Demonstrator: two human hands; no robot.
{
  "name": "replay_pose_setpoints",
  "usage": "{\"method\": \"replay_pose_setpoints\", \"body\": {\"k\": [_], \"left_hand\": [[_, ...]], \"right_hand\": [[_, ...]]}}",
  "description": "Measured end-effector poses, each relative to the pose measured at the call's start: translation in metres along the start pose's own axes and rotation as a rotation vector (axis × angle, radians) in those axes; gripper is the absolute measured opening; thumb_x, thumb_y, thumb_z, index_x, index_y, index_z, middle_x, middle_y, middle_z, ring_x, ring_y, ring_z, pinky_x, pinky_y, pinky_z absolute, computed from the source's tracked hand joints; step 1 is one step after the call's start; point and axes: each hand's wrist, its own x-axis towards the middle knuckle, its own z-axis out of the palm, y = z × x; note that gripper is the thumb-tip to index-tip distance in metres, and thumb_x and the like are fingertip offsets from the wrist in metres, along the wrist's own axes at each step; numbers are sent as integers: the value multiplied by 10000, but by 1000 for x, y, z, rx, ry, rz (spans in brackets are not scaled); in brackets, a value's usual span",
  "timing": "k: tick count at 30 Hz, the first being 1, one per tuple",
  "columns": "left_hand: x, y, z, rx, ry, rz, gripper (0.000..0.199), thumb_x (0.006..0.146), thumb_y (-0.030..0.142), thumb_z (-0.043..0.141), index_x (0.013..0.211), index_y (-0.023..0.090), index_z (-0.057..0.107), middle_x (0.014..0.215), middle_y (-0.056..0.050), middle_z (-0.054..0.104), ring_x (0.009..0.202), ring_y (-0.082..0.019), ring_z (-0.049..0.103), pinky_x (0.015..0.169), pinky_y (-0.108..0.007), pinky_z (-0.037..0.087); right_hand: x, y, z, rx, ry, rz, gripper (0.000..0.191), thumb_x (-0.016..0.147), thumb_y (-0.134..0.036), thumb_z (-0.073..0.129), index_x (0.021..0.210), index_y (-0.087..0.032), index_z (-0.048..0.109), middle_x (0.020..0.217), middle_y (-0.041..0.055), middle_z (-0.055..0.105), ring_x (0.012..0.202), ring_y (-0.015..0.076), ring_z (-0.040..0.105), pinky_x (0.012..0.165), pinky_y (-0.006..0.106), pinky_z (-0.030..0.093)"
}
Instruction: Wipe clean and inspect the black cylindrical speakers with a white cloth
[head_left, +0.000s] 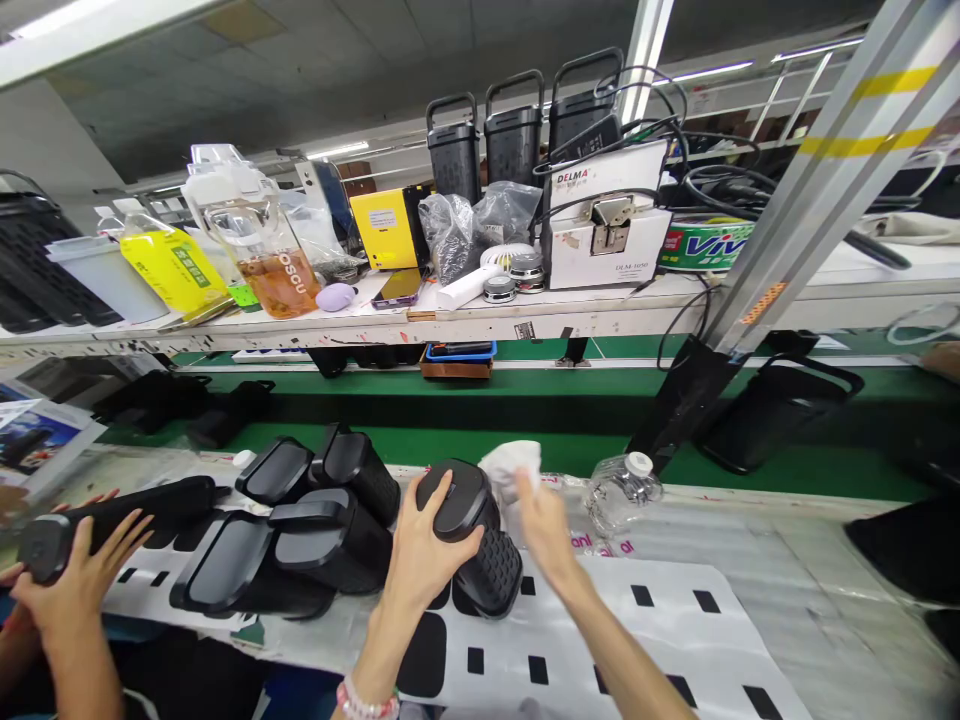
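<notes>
My left hand (418, 550) grips the top end of a black, textured casing that looks like a portable speaker (489, 572). It is tilted above a white sheet (570, 610) with black rectangular patches. In my right hand (546, 525) is a white cloth (511, 460), bunched under the fingers beside the casing's top; whether it touches is unclear. Several similar black casings with handles (337, 535) stand close by on the left. A clear plastic bottle (619, 492) with a white cap lies just past my right hand.
At the far left, a co-worker's hands (82, 570) hold a long black casing (150, 510). A shelf (480, 325) crosses ahead, carrying a jug (262, 240), a white box (607, 240) and cables. A metal post (795, 190) rises at the right. Behind the bench runs a green surface (420, 425).
</notes>
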Motion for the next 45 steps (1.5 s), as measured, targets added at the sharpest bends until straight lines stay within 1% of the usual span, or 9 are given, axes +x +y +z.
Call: {"method": "replay_pose_setpoints", "body": {"k": [4, 13, 19, 23, 30, 35, 40, 42, 45], "left_hand": [[-6, 5, 6, 3, 64, 44, 623, 720, 362, 699, 1315, 241, 562, 1342, -130, 456, 1196, -320, 556, 976, -475, 503], [-7, 17, 12, -9, 63, 142, 637, 666, 240, 719, 1287, 286, 582, 1351, -108, 460, 1196, -323, 545, 1002, -476, 482], [-14, 16, 12, 42, 123, 236, 640, 662, 261, 724, 1287, 246, 587, 1369, -134, 445, 1220, -342, 520, 1009, -497, 477], [-15, 18, 12, 28, 88, 245, 640, 649, 262, 740, 1273, 253, 597, 1371, -132, 453, 1240, -345, 506, 1023, -505, 467], [-19, 8, 12, 19, 104, 228, 656, 641, 236, 728, 1282, 228, 591, 1410, -133, 408, 1286, -350, 475, 1033, -482, 473], [-25, 10, 11, 40, 106, 319, 670, 649, 248, 730, 1299, 254, 566, 1396, -119, 408, 1251, -324, 499, 1041, -482, 465], [-26, 12, 9, 35, 84, 272, 690, 650, 247, 738, 1314, 266, 551, 1404, -109, 400, 1257, -324, 491, 1051, -478, 458], [-27, 12, 9, 33, 83, 258, 689, 655, 247, 736, 1317, 260, 547, 1400, -109, 398, 1255, -321, 491, 1050, -470, 459], [-27, 12, 10, 27, 86, 246, 680, 668, 233, 725, 1321, 261, 539, 1392, -108, 392, 1242, -307, 500, 1036, -460, 471]], "right_hand": [[-12, -11, 30, 134, -75, -352, 493, 983, -410, 371, 1409, -185, 474, 1445, 89, 465, 1328, 251, 447, 1068, 420, 434], [-18, -1, 21, 243, -129, -383, 501, 993, -308, 385, 1488, -269, 319, 1556, 26, 262, 1437, 243, 219, 1162, 493, 274], [-17, 5, 18, 288, -70, -189, 491, 999, -365, 354, 1461, -202, 385, 1512, 82, 365, 1400, 264, 326, 1144, 520, 306], [-22, 0, 15, 269, -105, -379, 479, 989, -294, 389, 1467, -263, 373, 1508, 34, 382, 1418, 245, 293, 1166, 502, 276], [-21, 6, 11, 274, -117, -409, 478, 967, -337, 418, 1441, -273, 422, 1486, 32, 423, 1419, 259, 290, 1162, 500, 262], [14, 17, -11, 353, 27, 65, 535, 902, -585, 434, 1073, -138, 675, 1102, 136, 675, 1075, 305, 597, 958, 471, 456], [-2, 6, -17, 365, 79, 168, 491, 911, -563, 448, 876, -125, 667, 702, 55, 656, 718, 240, 633, 651, 333, 511], [-15, -2, -15, 342, 116, 93, 384, 910, -480, 507, 846, -139, 671, 696, 49, 651, 677, 220, 615, 624, 319, 502], [-27, -10, -13, 249, 185, -293, 200, 917, -235, 517, 984, -175, 696, 881, 80, 701, 807, 229, 644, 728, 353, 528]]}}
